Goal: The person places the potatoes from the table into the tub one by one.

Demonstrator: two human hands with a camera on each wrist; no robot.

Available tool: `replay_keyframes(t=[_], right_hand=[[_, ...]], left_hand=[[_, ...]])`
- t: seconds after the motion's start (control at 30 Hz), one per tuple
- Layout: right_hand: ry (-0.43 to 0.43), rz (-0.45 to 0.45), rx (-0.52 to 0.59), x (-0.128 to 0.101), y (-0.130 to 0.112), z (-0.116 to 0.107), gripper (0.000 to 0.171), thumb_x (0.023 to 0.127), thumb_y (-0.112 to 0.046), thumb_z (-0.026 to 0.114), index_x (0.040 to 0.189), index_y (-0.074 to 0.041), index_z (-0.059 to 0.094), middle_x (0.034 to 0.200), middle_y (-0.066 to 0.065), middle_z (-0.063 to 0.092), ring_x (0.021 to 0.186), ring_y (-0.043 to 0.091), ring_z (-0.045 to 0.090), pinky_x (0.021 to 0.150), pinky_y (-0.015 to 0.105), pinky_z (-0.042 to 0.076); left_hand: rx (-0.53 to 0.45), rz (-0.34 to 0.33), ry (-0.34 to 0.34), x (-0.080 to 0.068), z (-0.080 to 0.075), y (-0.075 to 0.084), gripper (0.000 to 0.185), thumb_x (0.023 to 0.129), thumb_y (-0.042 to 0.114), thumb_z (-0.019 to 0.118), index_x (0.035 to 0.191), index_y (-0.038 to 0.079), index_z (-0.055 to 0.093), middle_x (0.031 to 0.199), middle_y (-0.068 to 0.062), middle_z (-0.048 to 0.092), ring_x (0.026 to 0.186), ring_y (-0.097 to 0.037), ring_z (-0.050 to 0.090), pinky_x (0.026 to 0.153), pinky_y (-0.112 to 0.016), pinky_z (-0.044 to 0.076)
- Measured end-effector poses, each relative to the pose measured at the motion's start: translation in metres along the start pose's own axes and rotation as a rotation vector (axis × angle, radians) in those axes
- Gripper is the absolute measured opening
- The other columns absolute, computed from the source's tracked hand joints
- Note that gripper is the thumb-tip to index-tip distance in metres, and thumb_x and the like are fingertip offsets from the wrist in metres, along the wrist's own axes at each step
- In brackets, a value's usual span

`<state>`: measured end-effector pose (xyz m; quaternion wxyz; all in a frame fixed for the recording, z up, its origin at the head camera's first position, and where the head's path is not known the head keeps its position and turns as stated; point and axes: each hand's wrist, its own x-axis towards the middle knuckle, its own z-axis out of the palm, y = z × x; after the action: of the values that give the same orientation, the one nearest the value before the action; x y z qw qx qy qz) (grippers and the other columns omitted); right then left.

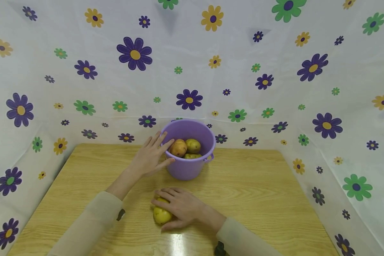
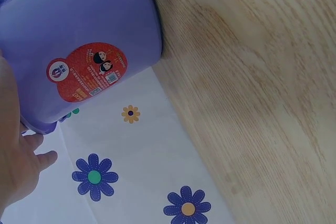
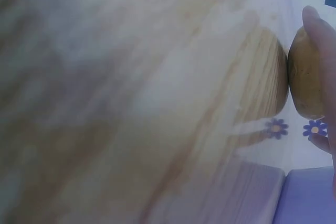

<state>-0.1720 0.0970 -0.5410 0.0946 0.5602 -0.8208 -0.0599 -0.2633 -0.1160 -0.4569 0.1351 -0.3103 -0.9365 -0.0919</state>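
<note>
My right hand (image 1: 182, 208) wraps a yellow potato (image 1: 161, 214) lying on the wooden table (image 1: 259, 192), near edge. My left hand (image 1: 152, 154), fingers straight, presses the purple bucket (image 1: 188, 167) side; potatoes (image 1: 185, 147) sit inside it.

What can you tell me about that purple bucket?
The bucket is lilac, looks like plastic, and stands upright at the far middle of the wooden table. It has a small side lug for a handle and, in the left wrist view, a round red sticker on its wall. Potatoes lie inside. The left hand rests straight-fingered against its rim and side.
</note>
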Motion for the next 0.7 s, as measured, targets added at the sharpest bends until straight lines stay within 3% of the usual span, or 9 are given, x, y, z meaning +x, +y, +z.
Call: replay_keyframes(t=[0.7], right_hand=[[0.004,-0.028,0.007,0.0062,0.0018,0.0013,0.086,0.095,-0.084,0.043,0.159,-0.027,0.042,0.15,-0.002,0.058,0.129,0.014,0.063,0.112,0.031,0.054]], left_hand=[[0.0,-0.009,0.004,-0.0009,0.0022,-0.0002,0.077,0.106,0.066,0.044,0.167,0.019,0.034,0.175,-0.02,0.027,0.165,-0.041,0.018,0.133,-0.061,0.026]])
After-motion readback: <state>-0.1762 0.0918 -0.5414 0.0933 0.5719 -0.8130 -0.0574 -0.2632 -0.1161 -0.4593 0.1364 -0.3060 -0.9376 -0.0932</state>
